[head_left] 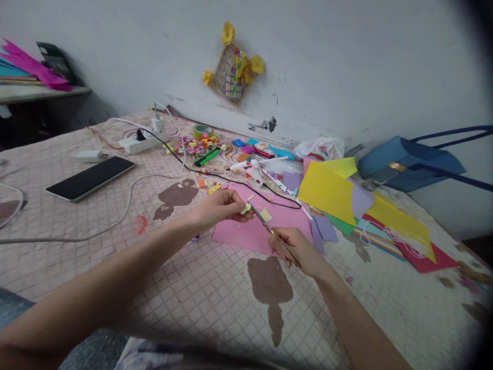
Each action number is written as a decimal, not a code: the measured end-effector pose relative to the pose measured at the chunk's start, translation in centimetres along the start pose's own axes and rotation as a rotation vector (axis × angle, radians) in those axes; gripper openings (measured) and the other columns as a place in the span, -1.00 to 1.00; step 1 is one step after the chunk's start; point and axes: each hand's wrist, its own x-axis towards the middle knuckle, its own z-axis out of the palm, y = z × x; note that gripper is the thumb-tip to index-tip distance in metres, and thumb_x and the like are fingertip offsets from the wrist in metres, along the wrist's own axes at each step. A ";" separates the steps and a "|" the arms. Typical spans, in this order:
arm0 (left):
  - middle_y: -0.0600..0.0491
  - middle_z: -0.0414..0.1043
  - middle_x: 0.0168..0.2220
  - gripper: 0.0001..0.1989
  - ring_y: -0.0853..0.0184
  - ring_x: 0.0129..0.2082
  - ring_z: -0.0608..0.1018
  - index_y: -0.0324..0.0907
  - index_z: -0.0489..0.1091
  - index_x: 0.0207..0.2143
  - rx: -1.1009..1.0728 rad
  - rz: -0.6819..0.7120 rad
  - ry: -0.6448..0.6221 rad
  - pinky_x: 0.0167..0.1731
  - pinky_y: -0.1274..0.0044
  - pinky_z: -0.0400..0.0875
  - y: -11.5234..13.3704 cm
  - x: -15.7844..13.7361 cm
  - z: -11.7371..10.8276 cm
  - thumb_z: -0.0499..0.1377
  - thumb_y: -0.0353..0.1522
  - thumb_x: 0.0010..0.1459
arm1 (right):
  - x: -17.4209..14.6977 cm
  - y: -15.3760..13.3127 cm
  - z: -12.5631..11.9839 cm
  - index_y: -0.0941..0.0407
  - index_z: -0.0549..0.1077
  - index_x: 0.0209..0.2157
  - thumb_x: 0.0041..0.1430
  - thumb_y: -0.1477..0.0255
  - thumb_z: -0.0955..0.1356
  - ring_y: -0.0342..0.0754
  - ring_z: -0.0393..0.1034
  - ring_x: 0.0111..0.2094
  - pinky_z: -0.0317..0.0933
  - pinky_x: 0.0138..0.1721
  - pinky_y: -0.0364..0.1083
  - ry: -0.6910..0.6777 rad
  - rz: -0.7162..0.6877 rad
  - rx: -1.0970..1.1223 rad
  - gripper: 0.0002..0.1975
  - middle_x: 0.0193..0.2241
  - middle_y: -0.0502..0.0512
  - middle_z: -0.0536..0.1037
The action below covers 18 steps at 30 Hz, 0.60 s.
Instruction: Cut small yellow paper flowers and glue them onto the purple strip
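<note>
My left hand (224, 208) pinches a small pale yellow paper cutout (245, 208) with a rounded edge. My right hand (295, 246) grips a pair of scissors (264, 222) whose blades point up and left, their tips at the cutout. Whether the blades are apart is too small to tell. Both hands are above a pink paper sheet (234, 236) on the table. A pale yellow paper scrap (265, 215) lies on that sheet, just behind the blades.
Behind the hands lie a glue gun (252, 169) with a black cord, a green cutter knife (208, 157), colorful paper cutouts (194, 145) and a tape roll (203, 131). Coloured sheets (327, 190) and a blue bag (410, 162) are right. A phone (92, 178) and power strip (144, 142) are left.
</note>
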 end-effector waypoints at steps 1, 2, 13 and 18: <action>-0.01 0.50 -0.46 -0.84 0.40 -0.40 0.54 -0.29 0.27 -0.48 0.003 -0.001 -0.001 -0.27 0.48 0.41 0.0 0.0 0.0 0.21 -0.40 0.02 | 0.0 0.0 0.0 0.14 0.23 -0.59 0.18 0.16 0.19 -0.27 0.02 -0.75 -0.09 -0.72 -0.25 0.001 -0.003 -0.002 -0.60 -0.76 -0.14 0.16; -0.01 0.50 -0.45 -0.84 0.40 -0.39 0.54 -0.28 0.26 -0.47 0.006 -0.002 -0.002 -0.27 0.48 0.41 0.0 0.0 0.0 0.21 -0.40 0.03 | 0.0 0.0 0.0 0.14 0.23 -0.59 0.19 0.16 0.19 -0.27 0.02 -0.75 -0.10 -0.72 -0.25 0.000 -0.004 -0.001 -0.60 -0.76 -0.14 0.16; -0.01 0.50 -0.40 -0.82 0.37 -0.36 0.55 -0.27 0.23 -0.44 0.035 -0.011 -0.045 -0.25 0.45 0.41 0.0 0.0 -0.4 0.20 -0.38 0.05 | -0.2 -0.2 -0.2 0.15 0.23 -0.59 0.19 0.15 0.18 -0.27 0.02 -0.72 -0.10 -0.69 -0.25 -0.035 -0.005 0.006 -0.58 -0.77 -0.13 0.17; -0.01 0.50 -0.41 -0.82 0.35 -0.33 0.55 -0.26 0.22 -0.43 0.037 -0.017 -0.037 -0.24 0.44 0.40 -0.1 0.0 -0.4 0.20 -0.38 0.04 | -0.2 -0.1 -0.2 0.15 0.23 -0.60 0.19 0.14 0.17 -0.26 0.02 -0.72 -0.10 -0.69 -0.24 -0.033 0.001 0.012 -0.57 -0.77 -0.13 0.17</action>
